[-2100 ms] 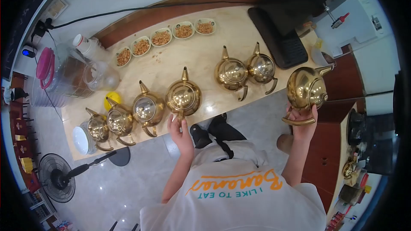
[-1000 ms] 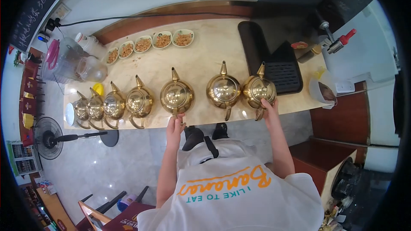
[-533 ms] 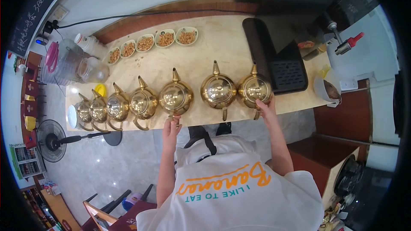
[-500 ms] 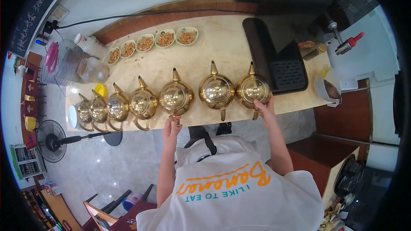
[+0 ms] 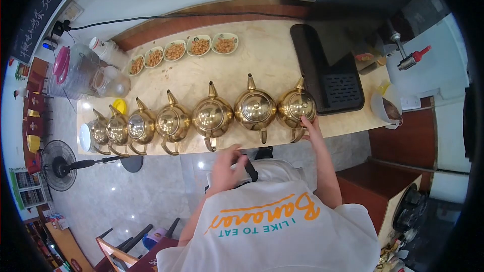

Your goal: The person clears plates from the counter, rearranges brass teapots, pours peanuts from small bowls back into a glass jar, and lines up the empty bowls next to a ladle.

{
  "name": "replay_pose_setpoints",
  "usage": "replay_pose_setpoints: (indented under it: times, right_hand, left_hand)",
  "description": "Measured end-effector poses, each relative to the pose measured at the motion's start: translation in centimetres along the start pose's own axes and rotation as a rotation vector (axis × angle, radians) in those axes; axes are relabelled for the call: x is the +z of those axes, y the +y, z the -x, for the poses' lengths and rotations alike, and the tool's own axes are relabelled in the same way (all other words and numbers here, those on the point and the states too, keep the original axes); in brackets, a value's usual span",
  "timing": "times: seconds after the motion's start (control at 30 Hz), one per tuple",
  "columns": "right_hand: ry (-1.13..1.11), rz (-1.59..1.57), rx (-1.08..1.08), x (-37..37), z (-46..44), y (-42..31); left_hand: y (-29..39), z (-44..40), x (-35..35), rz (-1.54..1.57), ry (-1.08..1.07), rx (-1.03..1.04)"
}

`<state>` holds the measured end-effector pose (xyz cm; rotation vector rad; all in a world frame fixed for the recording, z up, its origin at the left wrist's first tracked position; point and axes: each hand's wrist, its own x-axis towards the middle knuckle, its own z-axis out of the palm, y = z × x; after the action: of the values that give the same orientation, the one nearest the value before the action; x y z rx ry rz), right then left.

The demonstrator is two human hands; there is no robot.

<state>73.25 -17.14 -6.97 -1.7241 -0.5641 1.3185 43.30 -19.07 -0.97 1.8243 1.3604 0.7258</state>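
Observation:
My right hand (image 5: 311,130) grips the rightmost brass teapot (image 5: 296,105) low at its near right side by the handle, with the thumb against the body and the other fingers partly hidden. My left hand (image 5: 227,169) hangs off the counter's front edge, close to my body, its fingers loosely apart and holding nothing. Nearest to it are a teapot (image 5: 213,116) with its handle towards me and another brass teapot (image 5: 255,109). Several brass teapots stand in a row, spouts pointing away from me.
Several small dishes of peanuts (image 5: 225,44) line the counter (image 5: 252,60) at the back. Clear jars (image 5: 112,82) and a yellow lid (image 5: 119,105) are at left. A black drip tray (image 5: 343,93) lies right, beside a white container (image 5: 385,106). A fan (image 5: 60,165) stands left.
My left hand has let go of the middle teapot's handle and drawn back towards my body, to the right. That teapot sits slightly further right. My right hand stays on the rightmost teapot.

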Motion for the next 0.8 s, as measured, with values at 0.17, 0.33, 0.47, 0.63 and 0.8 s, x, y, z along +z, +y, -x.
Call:
replay_pose_setpoints:
  times: [0.17, 0.33, 0.47, 0.63, 0.8]
  right_hand:
    - [-0.035, -0.016, 0.024, -0.7, -1.0, 0.8]
    - [-0.062, -0.120, 0.048, -1.3, -1.3, 1.8]
    - [-0.040, -0.127, 0.033, -0.8, -0.2, 1.7]
    - [-0.004, -0.072, 0.008, -0.3, 0.5, 0.8]
    - [0.197, 0.017, -0.113, -1.5, 0.5, 0.8]
  left_hand:
    - [-0.7, -3.9, 5.0, 0.511, -0.546, -0.358]
    - [-1.7, -5.1, 6.5, 0.561, -0.521, -0.335]
    - [-2.0, -3.5, 6.6, 0.577, -0.451, -0.315]
    - [-1.9, -3.0, 6.5, 0.604, -0.442, -0.295]
    - [-0.9, -2.7, 4.6, 0.436, -0.347, -0.313]
